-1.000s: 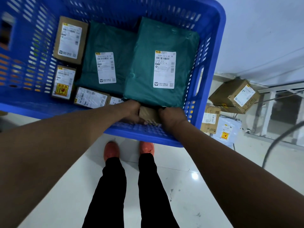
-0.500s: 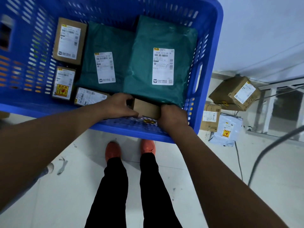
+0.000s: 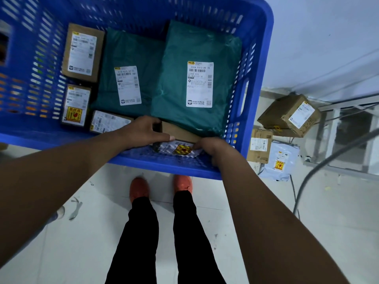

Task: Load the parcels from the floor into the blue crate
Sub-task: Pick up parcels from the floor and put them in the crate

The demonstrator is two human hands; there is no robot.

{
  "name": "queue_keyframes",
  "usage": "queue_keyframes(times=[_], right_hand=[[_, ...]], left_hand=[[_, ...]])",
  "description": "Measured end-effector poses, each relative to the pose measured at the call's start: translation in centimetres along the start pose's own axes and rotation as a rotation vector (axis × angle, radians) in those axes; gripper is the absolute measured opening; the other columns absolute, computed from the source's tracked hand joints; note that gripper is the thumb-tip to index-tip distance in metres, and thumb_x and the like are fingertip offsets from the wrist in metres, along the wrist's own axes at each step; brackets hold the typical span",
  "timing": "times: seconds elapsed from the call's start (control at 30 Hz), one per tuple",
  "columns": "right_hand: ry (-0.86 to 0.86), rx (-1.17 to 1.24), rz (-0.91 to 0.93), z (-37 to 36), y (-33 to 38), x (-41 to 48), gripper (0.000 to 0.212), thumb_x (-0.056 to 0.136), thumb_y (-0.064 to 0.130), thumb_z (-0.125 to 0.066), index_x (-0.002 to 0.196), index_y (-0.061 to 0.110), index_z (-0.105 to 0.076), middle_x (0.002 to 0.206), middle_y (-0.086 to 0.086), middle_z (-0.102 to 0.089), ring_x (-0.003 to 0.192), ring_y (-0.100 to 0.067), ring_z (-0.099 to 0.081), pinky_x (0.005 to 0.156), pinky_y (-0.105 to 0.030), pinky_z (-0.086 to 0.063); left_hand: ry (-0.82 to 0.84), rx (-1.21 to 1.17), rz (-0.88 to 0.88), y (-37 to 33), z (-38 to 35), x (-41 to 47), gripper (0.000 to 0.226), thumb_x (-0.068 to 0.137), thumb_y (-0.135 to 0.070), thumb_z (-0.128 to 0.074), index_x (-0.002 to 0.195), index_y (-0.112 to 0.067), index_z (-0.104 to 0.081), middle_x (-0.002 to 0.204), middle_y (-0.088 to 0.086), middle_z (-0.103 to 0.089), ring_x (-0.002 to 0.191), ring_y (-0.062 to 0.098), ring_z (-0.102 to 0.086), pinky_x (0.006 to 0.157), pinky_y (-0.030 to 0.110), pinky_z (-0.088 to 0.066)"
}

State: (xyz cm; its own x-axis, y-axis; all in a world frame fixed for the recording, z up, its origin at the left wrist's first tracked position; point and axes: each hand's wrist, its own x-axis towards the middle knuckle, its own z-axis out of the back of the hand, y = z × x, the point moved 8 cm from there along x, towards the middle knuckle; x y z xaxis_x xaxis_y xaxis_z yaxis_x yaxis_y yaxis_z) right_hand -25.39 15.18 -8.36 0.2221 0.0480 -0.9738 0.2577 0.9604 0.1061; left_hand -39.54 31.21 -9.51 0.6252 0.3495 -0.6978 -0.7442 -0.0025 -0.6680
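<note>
Left hand (image 3: 143, 130) grips the left end of the small cardboard box (image 3: 178, 131), thumb on the far side and fingers on the near one. Right hand (image 3: 211, 148) pinches the other end, fingers curled over the corner. The box is low inside the blue crate (image 3: 164, 166), hard against the near wall, and its yellow fragile sticker (image 3: 181, 149) faces that wall. It looks stiff and light, so holding it by the two ends suits it, but that sticker says ease it down, no dropping. Just behind it lies a green mailer (image 3: 196, 83). Out on the floor to the right wait a tilted brown box (image 3: 289, 115), a smaller carton (image 3: 259, 146) and a grey poly bag (image 3: 281, 160), which looks soft and floppy and probably best scooped from underneath.
</note>
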Motion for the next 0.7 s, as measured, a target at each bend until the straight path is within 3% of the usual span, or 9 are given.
queue_keyframes(times=[0.07, 0.2, 0.3, 0.37, 0.5, 0.6, 0.7], right_hand=[[0.047, 0.016, -0.042, -0.5, -0.2, 0.1, 0.018, 0.091, 0.009, -0.068, 0.106, 0.004, -0.059, 0.109, -0.011, -0.059, 0.078, -0.024, -0.049, 0.073, -0.028, -0.04], [-0.03, 0.002, 0.033, -0.1, 0.2, 0.7, 0.047, 0.081, 0.01, -0.081, 0.121, -0.002, -0.06, 0.113, -0.012, -0.062, 0.087, -0.026, -0.056, 0.06, -0.028, -0.039], [-0.093, -0.014, 0.119, 0.5, 0.3, 0.7, 0.045, 0.074, 0.013, -0.087, 0.11, 0.002, -0.063, 0.101, -0.011, -0.065, 0.075, -0.02, -0.056, 0.054, -0.026, -0.038], [-0.133, -0.012, 0.153, 1.1, 0.2, 0.6, 0.042, 0.072, 0.017, -0.089, 0.105, 0.003, -0.067, 0.095, -0.009, -0.067, 0.073, -0.02, -0.057, 0.053, -0.025, -0.039], [-0.152, 0.034, 0.193, 1.3, 0.2, 0.8, 0.041, 0.068, 0.023, -0.092, 0.094, -0.002, -0.072, 0.091, -0.012, -0.074, 0.074, -0.025, -0.065, 0.064, -0.032, -0.052], [-0.192, -0.004, 0.265, 1.7, 0.6, 0.2, 0.038, 0.073, 0.032, -0.088, 0.088, 0.001, -0.073, 0.09, -0.012, -0.075, 0.08, -0.028, -0.07, 0.077, -0.041, -0.058], [-0.167, 0.088, 0.335, 2.3, 1.2, -0.6, 0.025, 0.078, 0.024, -0.086, 0.076, 0.011, -0.064, 0.087, -0.006, -0.073, 0.082, -0.026, -0.071, 0.081, -0.044, -0.06]], left_hand=[[0.004, -0.034, -0.003, 0.0, -0.1, 0.1, 0.057, 0.063, -0.058, -0.084, 0.104, -0.019, -0.077, 0.103, -0.008, -0.078, 0.101, 0.009, -0.072, 0.103, 0.042, -0.053], [-0.02, -0.06, -0.027, 0.2, 0.2, 0.3, 0.051, 0.069, -0.054, -0.085, 0.1, -0.014, -0.076, 0.099, -0.001, -0.079, 0.098, 0.016, -0.073, 0.098, 0.045, -0.056], [-0.082, 0.005, -0.041, 0.4, 0.7, 0.3, 0.072, 0.058, -0.074, -0.074, 0.084, -0.007, -0.07, 0.081, 0.013, -0.073, 0.069, 0.018, -0.068, 0.07, 0.037, -0.054], [-0.095, 0.06, -0.061, 0.2, 0.8, 0.4, 0.068, 0.063, -0.073, -0.072, 0.077, -0.007, -0.066, 0.071, 0.012, -0.069, 0.059, 0.012, -0.059, 0.062, 0.033, -0.047], [-0.128, 0.089, -0.104, -0.3, 1.2, 0.3, 0.051, 0.082, -0.055, -0.075, 0.067, -0.01, -0.058, 0.058, -0.001, -0.056, 0.05, 0.005, -0.046, 0.056, 0.03, -0.039], [-0.113, 0.097, -0.1, -0.4, 1.2, 0.4, 0.057, 0.081, -0.066, -0.069, 0.067, -0.011, -0.062, 0.061, 0.002, -0.062, 0.054, 0.008, -0.054, 0.057, 0.03, -0.042], [-0.069, -0.191, -0.007, 0.3, 0.8, 0.3, 0.068, 0.079, -0.078, -0.057, 0.076, -0.012, -0.074, 0.074, 0.001, -0.077, 0.063, 0.011, -0.068, 0.063, 0.028, -0.049]])
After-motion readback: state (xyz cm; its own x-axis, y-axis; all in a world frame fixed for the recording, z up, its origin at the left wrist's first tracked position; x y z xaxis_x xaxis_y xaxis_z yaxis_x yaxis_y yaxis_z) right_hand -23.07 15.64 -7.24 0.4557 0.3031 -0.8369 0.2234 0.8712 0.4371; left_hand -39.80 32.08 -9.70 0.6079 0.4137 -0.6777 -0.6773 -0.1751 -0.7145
